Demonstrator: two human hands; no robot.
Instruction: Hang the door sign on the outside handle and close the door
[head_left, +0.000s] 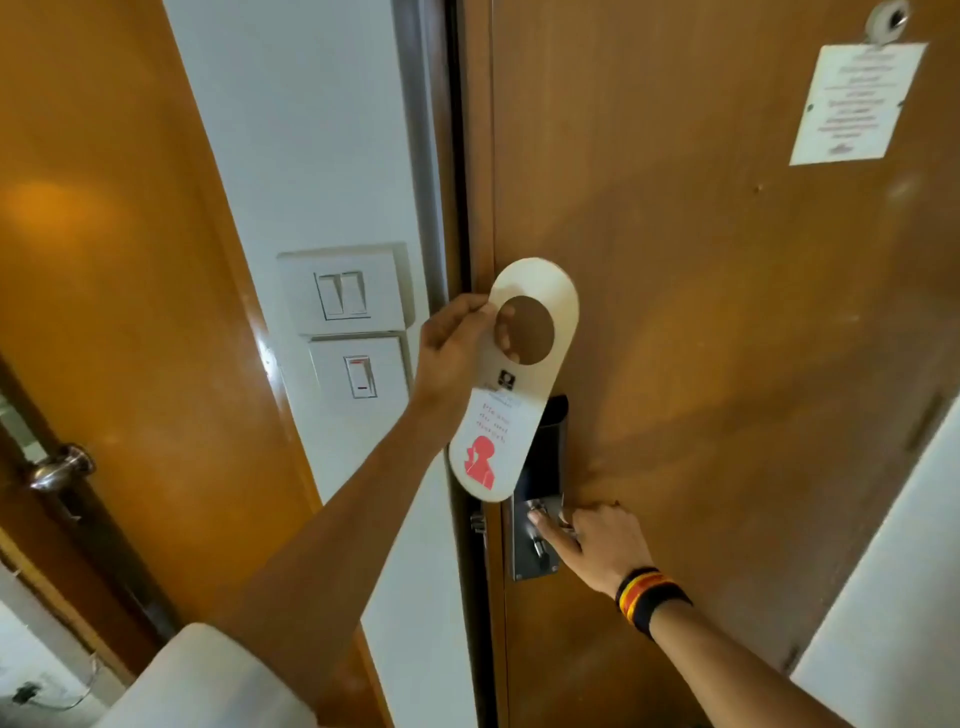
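Pinching the door sign (511, 384) by the left rim of its round hole, my left hand (452, 348) held it upright and slightly tilted, just above the lock plate (535, 551) on the door (727, 312). The sign's lower end overlapped the dark top of that plate. My right hand (592, 545) lay below the sign, its fingers closed around the metal handle (543, 512) on the plate, a striped wristband (649, 600) on its wrist. Left of the lock plate, the door's edge met a dark, narrow line along the frame (415, 156), with little room there; to the plate's right the wooden door face stretched bare. Further left of the frame sat two wall switches (348, 317). The sign was white and long with rounded ends, bearing small text and a red figure near its bottom.
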